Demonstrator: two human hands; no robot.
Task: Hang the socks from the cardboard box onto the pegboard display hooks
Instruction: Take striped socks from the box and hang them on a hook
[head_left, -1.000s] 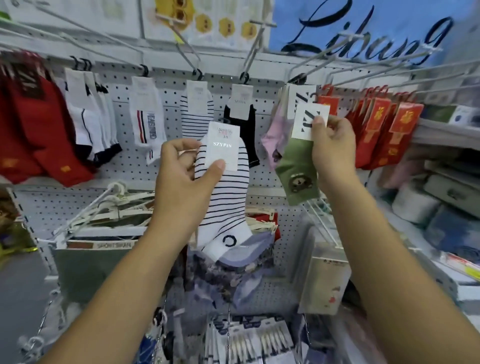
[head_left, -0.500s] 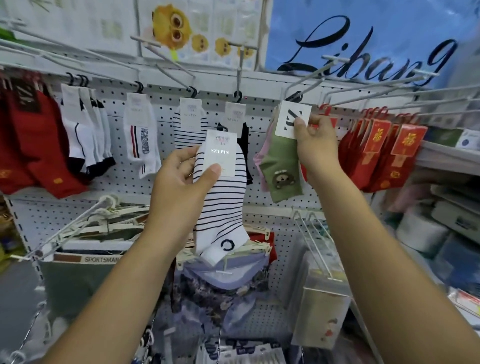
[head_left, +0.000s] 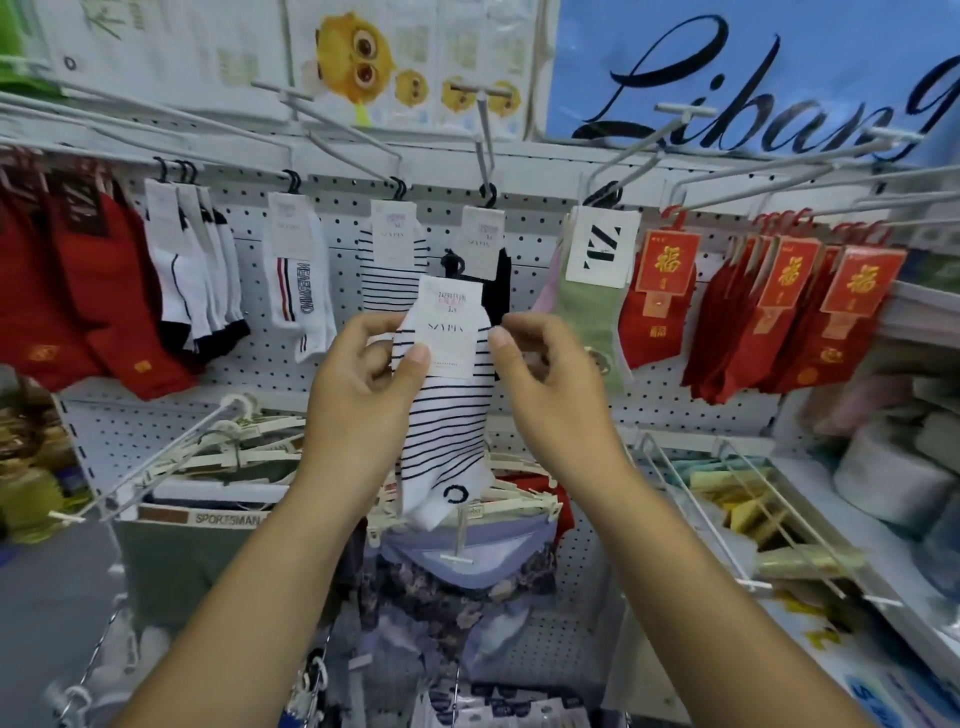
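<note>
My left hand (head_left: 363, 384) grips a white sock with thin black stripes (head_left: 449, 431) by its card label, holding it upright in front of the white pegboard (head_left: 343, 249). My right hand (head_left: 545, 374) is beside the sock's right edge, fingers curled and apart, holding nothing that I can see. A green sock with a "Z" label (head_left: 597, 280) hangs on a hook (head_left: 602, 195) to the upper right. A matching striped sock (head_left: 392, 265) hangs on the hook behind the held one. The cardboard box is out of view.
Long metal hooks (head_left: 483, 130) jut from the pegboard toward me. Red socks (head_left: 779, 317) hang at right and at far left (head_left: 78, 291), white socks (head_left: 192, 280) between. Hangers with underwear (head_left: 218, 467) sit below; a wire shelf with packets (head_left: 743, 504) is lower right.
My right hand has let go of the green sock, which now hangs on its hook, and has come down beside the striped sock. My left hand raised the striped sock slightly.
</note>
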